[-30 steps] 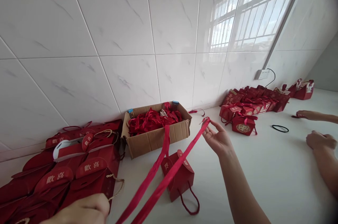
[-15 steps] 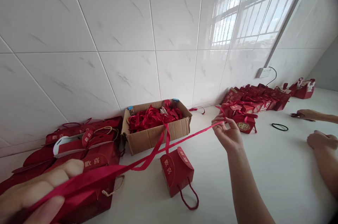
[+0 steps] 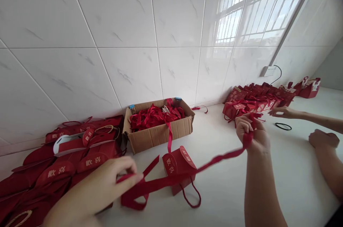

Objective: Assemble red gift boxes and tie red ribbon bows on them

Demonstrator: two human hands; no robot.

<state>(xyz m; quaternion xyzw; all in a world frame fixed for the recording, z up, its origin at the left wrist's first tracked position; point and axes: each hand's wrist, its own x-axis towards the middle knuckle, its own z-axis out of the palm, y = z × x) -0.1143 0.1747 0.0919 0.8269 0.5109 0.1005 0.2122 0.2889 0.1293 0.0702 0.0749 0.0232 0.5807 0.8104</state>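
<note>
"Say the small red box (image 3: 175,162) is sitting at the clock's centre. What are you seeing, left to right?"

"The pile of red boxes (image 3: 64,171) is lying at nine o'clock, and nearer on that side the left hand (image 3: 107,180) is pinching the red ribbon (image 3: 163,183) between thumb and finger. The ribbon is passing in front of the small box; whether it is touching, I can't tell. The carton (image 3: 158,137) is standing near eleven, holding more ribbon. The right hand (image 3: 257,139) is curling its fingers around the ribbon at two o'clock, over the bench (image 3: 219,191)."

"How should the hands be handling it?"

"The left should be keeping a light pinch and laying the ribbon flat, because it's folding into a loop there. Mid-span, I'd be easing out the twists. The right should be holding firm without crushing the satin, and both should be keeping a gentle, even pull."

"And what is differing from half a second ago?"

"The left hand is now working farther in from the bottom-left corner. The ribbon is sagging and twisting where it was running taut. The right hand is gripping farther right, and the other person's hand (image 3: 286,112) is reaching closer to the tied boxes (image 3: 257,104)."
</note>
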